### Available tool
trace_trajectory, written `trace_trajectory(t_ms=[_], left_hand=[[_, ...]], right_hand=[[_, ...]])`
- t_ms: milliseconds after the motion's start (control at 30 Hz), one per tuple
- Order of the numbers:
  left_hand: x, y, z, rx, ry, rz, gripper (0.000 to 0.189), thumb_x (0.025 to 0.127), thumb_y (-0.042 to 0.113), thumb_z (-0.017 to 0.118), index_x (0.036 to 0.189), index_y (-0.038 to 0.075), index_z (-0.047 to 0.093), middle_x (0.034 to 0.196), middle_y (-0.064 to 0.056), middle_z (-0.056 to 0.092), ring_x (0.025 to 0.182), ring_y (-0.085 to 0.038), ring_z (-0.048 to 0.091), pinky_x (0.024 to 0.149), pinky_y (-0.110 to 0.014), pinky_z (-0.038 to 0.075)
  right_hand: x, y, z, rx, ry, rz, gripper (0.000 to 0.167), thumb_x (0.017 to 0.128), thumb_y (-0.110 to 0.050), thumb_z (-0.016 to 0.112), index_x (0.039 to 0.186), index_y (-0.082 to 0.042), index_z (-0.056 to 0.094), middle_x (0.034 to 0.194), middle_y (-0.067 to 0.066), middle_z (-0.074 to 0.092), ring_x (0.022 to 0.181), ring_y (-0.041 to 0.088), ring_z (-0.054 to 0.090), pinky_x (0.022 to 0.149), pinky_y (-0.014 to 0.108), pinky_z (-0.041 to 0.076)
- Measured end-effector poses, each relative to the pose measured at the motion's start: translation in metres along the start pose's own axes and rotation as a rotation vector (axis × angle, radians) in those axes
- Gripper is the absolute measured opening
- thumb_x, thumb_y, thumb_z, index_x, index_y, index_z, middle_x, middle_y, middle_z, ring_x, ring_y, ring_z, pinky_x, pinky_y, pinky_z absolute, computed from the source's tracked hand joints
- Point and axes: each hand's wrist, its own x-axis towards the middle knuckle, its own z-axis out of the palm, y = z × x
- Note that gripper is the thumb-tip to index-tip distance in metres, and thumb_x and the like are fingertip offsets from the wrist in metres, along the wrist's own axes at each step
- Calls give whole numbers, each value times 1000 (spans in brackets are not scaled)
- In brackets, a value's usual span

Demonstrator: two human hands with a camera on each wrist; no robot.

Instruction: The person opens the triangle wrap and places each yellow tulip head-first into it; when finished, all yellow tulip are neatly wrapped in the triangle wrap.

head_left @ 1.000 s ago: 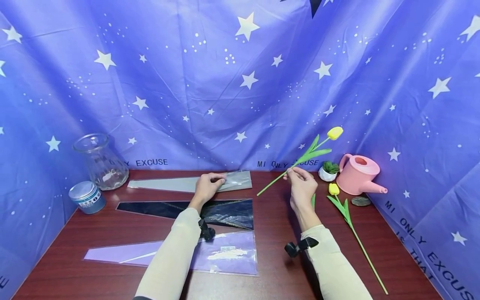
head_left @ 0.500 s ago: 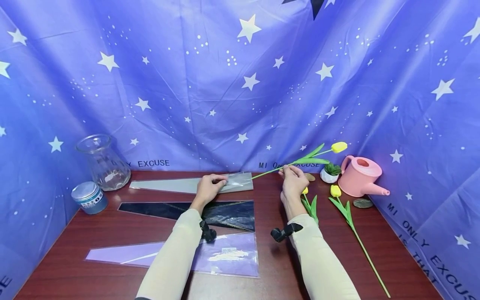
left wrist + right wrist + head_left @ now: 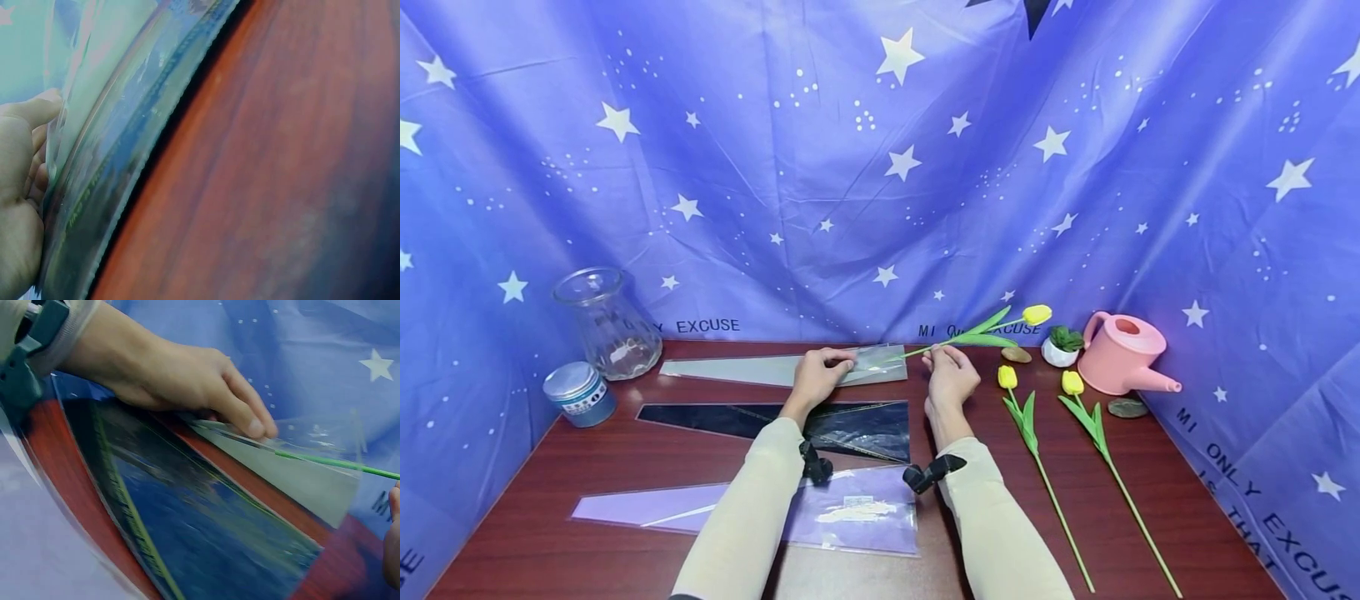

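A grey flower sleeve (image 3: 760,370) with a clear front lies flat at the back of the table. Near its wide end, my left hand (image 3: 818,382) pinches the clear film between thumb and fingers, lifting it off the grey backing (image 3: 312,487). In my right hand (image 3: 952,385) is the stem of a yellow tulip (image 3: 977,335), gripped by the fingertips. Its green stem end (image 3: 312,458) lies inside the sleeve's mouth, while leaves and bloom stay outside to the right. The left wrist view shows thumb and fingers (image 3: 31,144) at the film.
Nearer the front lie a black sleeve (image 3: 857,429) and a purple sleeve (image 3: 868,525). Two tulips (image 3: 1030,433) (image 3: 1097,433) rest at the right. Behind them are a pink watering can (image 3: 1120,354), a potted succulent (image 3: 1062,346) and stones (image 3: 1017,355). A glass vase (image 3: 617,333) and a jar (image 3: 578,396) stand left.
My right hand has lowered the tulip and moved it left, so its stem end has gone into the grey sleeve's mouth. My left hand has stayed on the sleeve.
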Motion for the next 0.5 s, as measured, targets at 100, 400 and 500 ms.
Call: trace_trajectory(t_ms=[100, 400, 500], left_hand=[[0, 0, 0, -5, -6, -2, 16, 97, 27, 74, 109, 24, 83, 128, -4, 74, 124, -28, 65, 106, -49, 52], [0, 0, 1, -5, -1, -4, 16, 96, 27, 74, 109, 23, 83, 127, -4, 74, 123, -28, 66, 106, -50, 51], [-1, 0, 2, 3, -3, 2, 17, 96, 26, 74, 110, 22, 83, 127, -5, 74, 122, -29, 66, 105, -50, 52]], right_hand=[[-6, 6, 3, -10, 8, 3, 10, 87, 12, 71, 96, 9, 68, 91, 27, 76, 63, 16, 74, 68, 32, 64], [-17, 19, 5, -67, 2, 13, 12, 86, 11, 73, 97, 9, 69, 80, 15, 77, 65, 17, 75, 68, 32, 64], [-20, 19, 6, -107, 8, 10, 9, 86, 8, 74, 94, 6, 71, 83, 17, 78, 66, 17, 75, 68, 32, 64]])
